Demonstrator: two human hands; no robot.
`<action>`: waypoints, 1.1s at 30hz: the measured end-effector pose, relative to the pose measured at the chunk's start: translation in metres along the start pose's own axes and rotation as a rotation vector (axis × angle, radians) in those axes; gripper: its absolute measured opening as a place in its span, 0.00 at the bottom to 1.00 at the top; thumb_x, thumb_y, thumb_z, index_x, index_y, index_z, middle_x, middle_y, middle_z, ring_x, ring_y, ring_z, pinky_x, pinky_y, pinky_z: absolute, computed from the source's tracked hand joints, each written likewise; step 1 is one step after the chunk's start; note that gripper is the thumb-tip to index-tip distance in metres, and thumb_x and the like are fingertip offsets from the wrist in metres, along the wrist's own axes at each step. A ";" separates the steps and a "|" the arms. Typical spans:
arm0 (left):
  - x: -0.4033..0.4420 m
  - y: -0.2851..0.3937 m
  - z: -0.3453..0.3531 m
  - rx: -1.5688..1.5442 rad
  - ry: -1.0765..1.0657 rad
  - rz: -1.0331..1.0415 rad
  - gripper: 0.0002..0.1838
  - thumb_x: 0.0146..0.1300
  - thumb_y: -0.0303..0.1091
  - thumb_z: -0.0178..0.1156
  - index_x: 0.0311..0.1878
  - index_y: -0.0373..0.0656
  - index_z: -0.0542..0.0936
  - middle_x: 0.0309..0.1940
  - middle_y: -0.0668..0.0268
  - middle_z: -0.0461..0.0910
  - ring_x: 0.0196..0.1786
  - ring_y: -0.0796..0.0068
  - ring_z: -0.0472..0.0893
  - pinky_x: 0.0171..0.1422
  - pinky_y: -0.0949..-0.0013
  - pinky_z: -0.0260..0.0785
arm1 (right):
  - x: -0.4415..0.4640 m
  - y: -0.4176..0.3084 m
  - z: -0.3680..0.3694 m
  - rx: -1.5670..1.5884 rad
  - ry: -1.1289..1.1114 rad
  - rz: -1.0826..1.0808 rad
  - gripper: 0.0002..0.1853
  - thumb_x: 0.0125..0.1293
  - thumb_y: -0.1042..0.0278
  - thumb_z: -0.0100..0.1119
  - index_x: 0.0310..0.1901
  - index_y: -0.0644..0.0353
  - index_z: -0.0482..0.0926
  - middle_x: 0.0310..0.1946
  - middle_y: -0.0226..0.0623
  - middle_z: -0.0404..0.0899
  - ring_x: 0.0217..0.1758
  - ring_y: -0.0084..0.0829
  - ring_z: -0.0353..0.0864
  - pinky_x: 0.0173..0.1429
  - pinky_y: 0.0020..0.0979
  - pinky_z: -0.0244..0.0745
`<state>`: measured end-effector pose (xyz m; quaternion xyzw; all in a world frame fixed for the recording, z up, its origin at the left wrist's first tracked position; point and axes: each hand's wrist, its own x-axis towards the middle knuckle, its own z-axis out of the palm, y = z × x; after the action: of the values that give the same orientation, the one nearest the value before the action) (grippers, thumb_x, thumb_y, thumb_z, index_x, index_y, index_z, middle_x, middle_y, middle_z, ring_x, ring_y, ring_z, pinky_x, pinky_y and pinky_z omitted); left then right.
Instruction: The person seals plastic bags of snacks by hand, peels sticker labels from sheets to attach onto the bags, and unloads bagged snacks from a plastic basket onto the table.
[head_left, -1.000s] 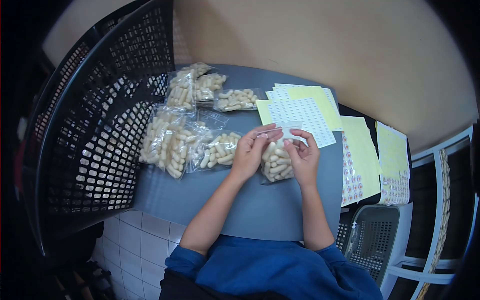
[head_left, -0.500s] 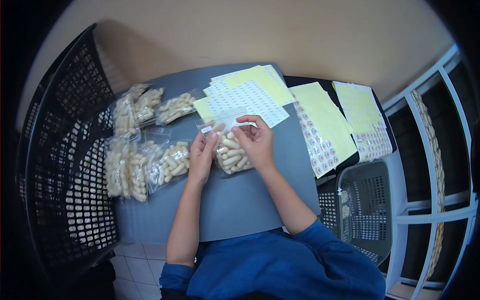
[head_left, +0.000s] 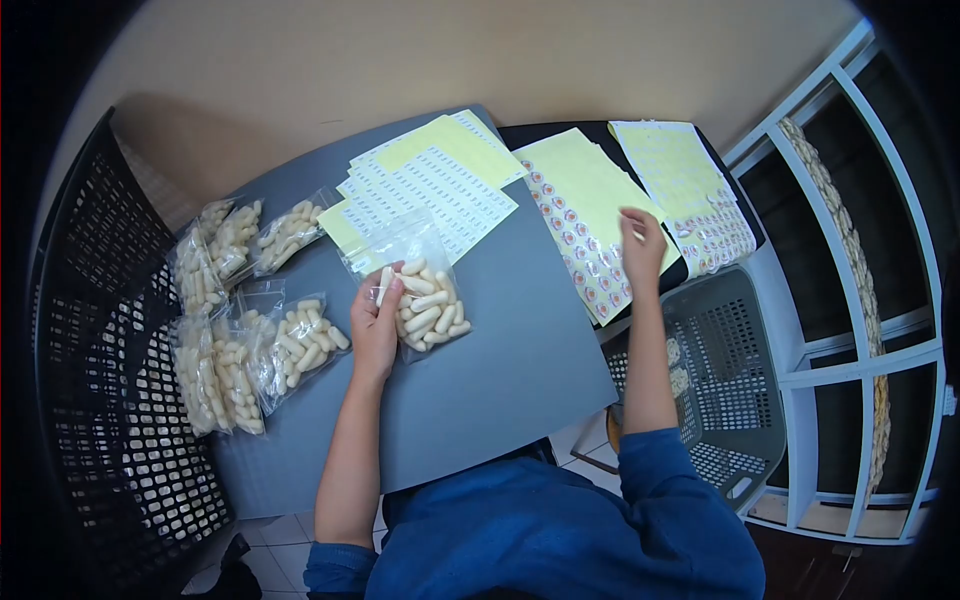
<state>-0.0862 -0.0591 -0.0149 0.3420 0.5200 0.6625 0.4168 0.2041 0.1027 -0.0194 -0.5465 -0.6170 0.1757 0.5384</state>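
My left hand (head_left: 377,320) is closed on the left edge of a clear plastic bag of off-white, capsule-shaped pieces (head_left: 432,308), its thumb on top. The bag lies on the grey table, its upper part overlapping white label sheets (head_left: 430,190). My right hand (head_left: 643,245) is away from the bag, over a yellow-backed sheet with rows of round stickers (head_left: 590,258). Its fingers are bent and slightly apart, with nothing visible in them. Several more filled bags (head_left: 300,340) lie on the table to the left.
A tall black perforated basket (head_left: 130,330) stands at the left edge. A grey-green basket (head_left: 735,350) sits low at the right, holding a few pale items. Another sticker sheet (head_left: 690,190) lies at the far right, beside a white-framed rack (head_left: 850,375). A wall runs behind the table.
My right hand has let go of the bag and moved right over the round-sticker sheet. My left hand keeps hold of the bag. The view has shifted to the right.
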 end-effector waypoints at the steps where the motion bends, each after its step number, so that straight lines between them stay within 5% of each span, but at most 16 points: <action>1: 0.001 0.000 0.000 -0.003 -0.005 0.002 0.14 0.61 0.34 0.50 0.47 0.35 0.72 0.37 0.64 0.75 0.38 0.82 0.73 0.44 0.79 0.65 | 0.001 0.029 -0.015 -0.105 0.030 0.001 0.07 0.53 0.76 0.53 0.34 0.63 0.77 0.31 0.37 0.75 0.34 0.30 0.76 0.36 0.27 0.72; 7: 0.001 0.001 0.000 -0.009 -0.024 0.013 0.14 0.61 0.33 0.50 0.47 0.35 0.71 0.36 0.65 0.75 0.38 0.83 0.73 0.43 0.80 0.65 | -0.025 0.067 -0.055 -0.431 -0.051 0.169 0.09 0.50 0.72 0.56 0.35 0.64 0.77 0.36 0.42 0.73 0.39 0.36 0.74 0.43 0.32 0.69; 9: 0.001 -0.001 -0.001 -0.013 -0.036 0.003 0.14 0.61 0.33 0.49 0.47 0.36 0.71 0.36 0.65 0.75 0.38 0.83 0.73 0.43 0.80 0.65 | -0.028 0.062 -0.051 -0.516 -0.161 -0.085 0.12 0.50 0.70 0.57 0.37 0.65 0.76 0.38 0.43 0.72 0.43 0.38 0.72 0.47 0.34 0.66; 14: 0.002 0.000 -0.002 -0.036 -0.043 -0.005 0.14 0.61 0.33 0.49 0.47 0.35 0.71 0.36 0.65 0.75 0.38 0.83 0.73 0.43 0.80 0.65 | -0.024 0.053 -0.027 -0.519 -0.232 -0.058 0.29 0.51 0.62 0.59 0.51 0.72 0.64 0.55 0.51 0.61 0.59 0.44 0.60 0.60 0.33 0.58; 17: 0.002 -0.002 -0.004 -0.035 -0.058 -0.007 0.14 0.61 0.33 0.49 0.47 0.35 0.71 0.36 0.65 0.75 0.38 0.83 0.73 0.43 0.80 0.65 | -0.029 0.067 -0.016 -0.678 -0.244 -0.049 0.32 0.51 0.58 0.59 0.52 0.72 0.63 0.57 0.50 0.59 0.60 0.43 0.58 0.60 0.34 0.57; 33: 0.002 0.000 -0.006 -0.037 -0.100 -0.007 0.14 0.61 0.34 0.50 0.46 0.35 0.71 0.37 0.65 0.75 0.39 0.83 0.72 0.44 0.80 0.64 | -0.018 0.032 -0.017 -0.609 -0.174 0.153 0.24 0.40 0.59 0.68 0.41 0.58 0.75 0.36 0.44 0.77 0.42 0.39 0.77 0.46 0.33 0.69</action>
<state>-0.0923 -0.0600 -0.0167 0.3650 0.4876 0.6526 0.4507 0.2308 0.0916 -0.0479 -0.7101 -0.6420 0.0690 0.2808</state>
